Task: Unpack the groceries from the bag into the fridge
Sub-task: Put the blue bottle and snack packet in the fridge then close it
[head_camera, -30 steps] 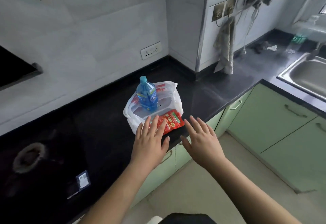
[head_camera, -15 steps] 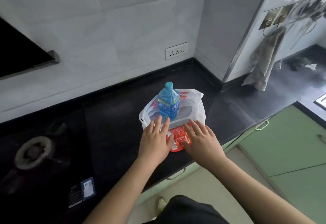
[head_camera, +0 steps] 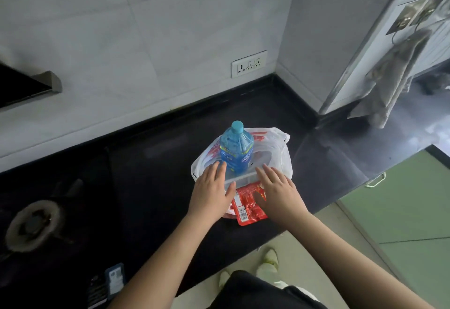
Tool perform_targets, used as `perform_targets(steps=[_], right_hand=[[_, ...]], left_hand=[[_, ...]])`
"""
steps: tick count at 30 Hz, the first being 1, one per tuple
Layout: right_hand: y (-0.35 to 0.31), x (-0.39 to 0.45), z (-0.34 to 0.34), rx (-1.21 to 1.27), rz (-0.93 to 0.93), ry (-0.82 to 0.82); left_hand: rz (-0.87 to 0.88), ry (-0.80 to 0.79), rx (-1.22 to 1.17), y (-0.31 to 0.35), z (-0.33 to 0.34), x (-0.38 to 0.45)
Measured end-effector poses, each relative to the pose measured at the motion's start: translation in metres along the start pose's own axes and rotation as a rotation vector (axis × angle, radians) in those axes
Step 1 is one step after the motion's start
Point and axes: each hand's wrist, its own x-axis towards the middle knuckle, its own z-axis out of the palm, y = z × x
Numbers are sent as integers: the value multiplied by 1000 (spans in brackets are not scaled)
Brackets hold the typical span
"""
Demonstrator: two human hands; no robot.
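Note:
A white plastic bag (head_camera: 280, 160) with red print lies spread on the black counter (head_camera: 155, 177). A blue bottle (head_camera: 236, 151) with a teal cap stands upright on it, beside a clear lidded box (head_camera: 242, 179). A red snack packet (head_camera: 248, 205) lies flat in front of the box, near the counter's edge. My left hand (head_camera: 211, 190) rests flat at the box's left end, fingers apart. Over the packet and the box's right end lies my right hand (head_camera: 277, 193), fingers spread. Neither hand is closed around anything.
A gas burner (head_camera: 31, 223) sits at the left of the counter, with a small blue card (head_camera: 115, 277) near the front edge. A wall socket (head_camera: 248, 64) is behind the bag. A grey cloth (head_camera: 387, 82) hangs at the right. Green cabinets (head_camera: 401, 201) stand below right.
Both hands have moved forward from the counter's edge onto the packet and the clear box. The view has swung left and closer; the sink has left the frame.

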Motion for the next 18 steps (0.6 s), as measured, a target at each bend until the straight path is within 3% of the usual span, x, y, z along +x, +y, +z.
perform_targets(steps=[4,8,11,18], right_hand=[[6,28,-9,171,-6,-29],[11,54,-20,376,47,-58],[13,71,-28,472,36,-98],[17,89,-32,608,52,-135]], left_hand=[[-65,-27,-41,11,3,10],[-329,-121,-486,22,0,25],[-435,-108,-792,24,-1,38],[-416,-104,-811,38,3,45]])
